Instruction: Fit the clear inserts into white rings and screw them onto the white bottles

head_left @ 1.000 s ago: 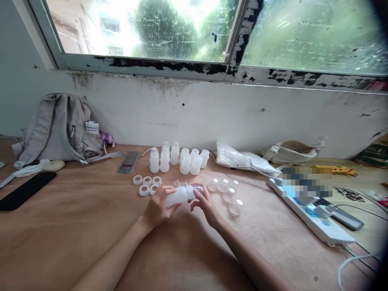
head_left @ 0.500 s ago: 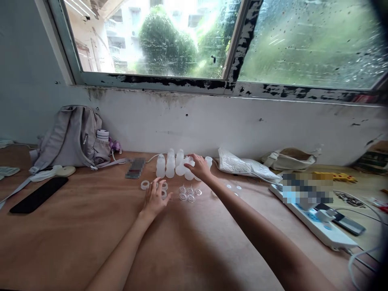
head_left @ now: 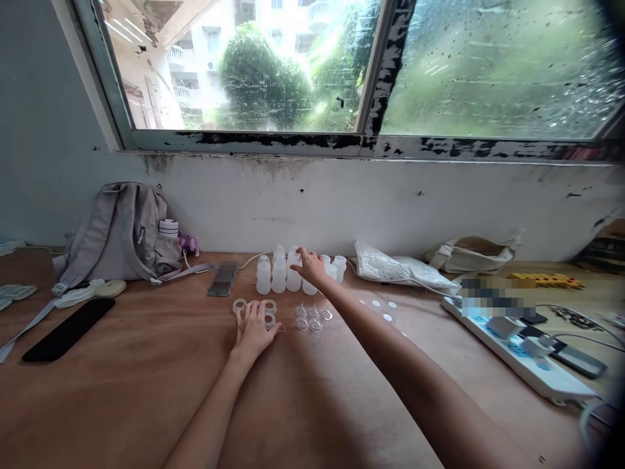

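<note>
Several frosted white bottles (head_left: 278,270) stand in a group near the wall. My right hand (head_left: 310,266) reaches over the middle of the group with its fingers apart; whether it touches a bottle cannot be made out. My left hand (head_left: 254,327) rests palm down, fingers spread, over several white rings (head_left: 270,319) and partly hides them. Between my arms lie several clear ring-shaped pieces (head_left: 302,323) in two rows. Small translucent discs (head_left: 387,318) lie to the right, beyond my right forearm.
A grey backpack (head_left: 122,234) and black slab (head_left: 68,330) are on the left, with a blurred phone (head_left: 223,279) nearer the bottles. A plastic packet (head_left: 385,266), white bag (head_left: 471,254) and power strip (head_left: 520,358) with cables are on the right.
My right hand has shifted slightly left over the bottles. My left hand has settled closer over the white rings. The whole view has also shifted a little.
</note>
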`<action>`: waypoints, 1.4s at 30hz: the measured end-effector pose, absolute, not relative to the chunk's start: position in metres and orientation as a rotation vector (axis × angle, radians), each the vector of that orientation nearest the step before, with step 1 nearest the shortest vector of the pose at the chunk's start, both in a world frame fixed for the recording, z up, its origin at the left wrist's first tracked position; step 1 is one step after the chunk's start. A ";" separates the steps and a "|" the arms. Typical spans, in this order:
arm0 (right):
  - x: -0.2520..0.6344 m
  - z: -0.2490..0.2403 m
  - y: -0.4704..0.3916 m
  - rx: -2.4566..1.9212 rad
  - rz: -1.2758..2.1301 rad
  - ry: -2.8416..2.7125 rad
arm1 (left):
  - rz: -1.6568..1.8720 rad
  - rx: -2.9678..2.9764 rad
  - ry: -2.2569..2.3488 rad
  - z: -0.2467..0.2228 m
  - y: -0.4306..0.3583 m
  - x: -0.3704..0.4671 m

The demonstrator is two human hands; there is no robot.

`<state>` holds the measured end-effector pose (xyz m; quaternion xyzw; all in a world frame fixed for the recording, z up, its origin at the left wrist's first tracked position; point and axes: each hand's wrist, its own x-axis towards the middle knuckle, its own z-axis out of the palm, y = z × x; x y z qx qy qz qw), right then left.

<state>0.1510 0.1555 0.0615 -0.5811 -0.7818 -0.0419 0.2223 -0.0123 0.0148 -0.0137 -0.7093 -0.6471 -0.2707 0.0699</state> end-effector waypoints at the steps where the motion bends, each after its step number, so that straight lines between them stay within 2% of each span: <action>1: 0.151 0.061 0.155 -1.602 -0.121 -2.156 | -0.794 -2.143 -1.958 -0.014 0.015 -0.012; 6: 0.151 0.059 0.153 -1.577 -0.148 -2.116 | -0.751 -2.167 -1.975 -0.019 0.016 -0.014; 13: 0.170 0.051 0.130 -1.460 -0.132 -2.020 | -0.878 -2.203 -1.820 -0.020 0.017 -0.013; 19: 0.212 0.009 0.087 -1.428 -0.052 -1.935 | -1.132 -2.277 -1.653 -0.010 0.009 -0.001; 26: 0.236 -0.039 0.056 -1.430 0.063 -1.974 | -1.130 -2.435 -1.500 -0.014 0.001 0.012; 34: 0.233 -0.030 0.032 -1.270 0.237 -1.836 | -1.254 -2.546 -1.336 -0.015 -0.005 0.021; 42: 0.218 -0.031 -0.009 -1.101 0.423 -1.941 | -1.346 -2.689 -1.295 -0.024 -0.014 0.038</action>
